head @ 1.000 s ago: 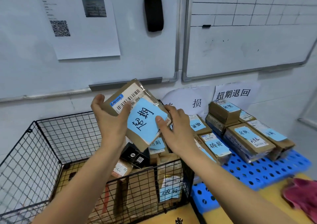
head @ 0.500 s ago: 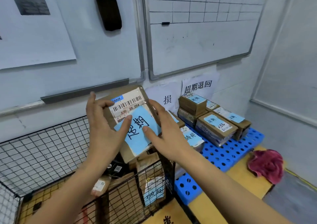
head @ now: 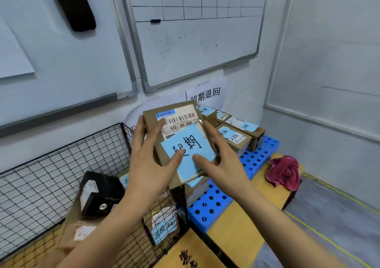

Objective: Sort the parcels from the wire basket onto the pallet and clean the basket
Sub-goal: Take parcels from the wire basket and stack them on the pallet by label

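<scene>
The brown cardboard parcel (head: 152,115) is held up by both grips, above the near right corner of the wire basket (head: 61,175) and beside the edge of the blue pallet (head: 209,206). The parcel's left edge is clasped by the left grip (head: 150,165), thumb pressed on the blue note (head: 189,150). Its right edge is clasped by the right grip (head: 224,165), thumb on the same note. A barcode label (head: 181,116) is seen above the note. A black parcel (head: 98,193) and several brown ones are seen lying in the basket. Labelled parcels (head: 234,138) are stacked at the pallet's far end, below a paper sign (head: 205,95) on the wall. A red cloth (head: 283,172) is laid on the yellow desk (head: 236,232), just right of the pallet
</scene>
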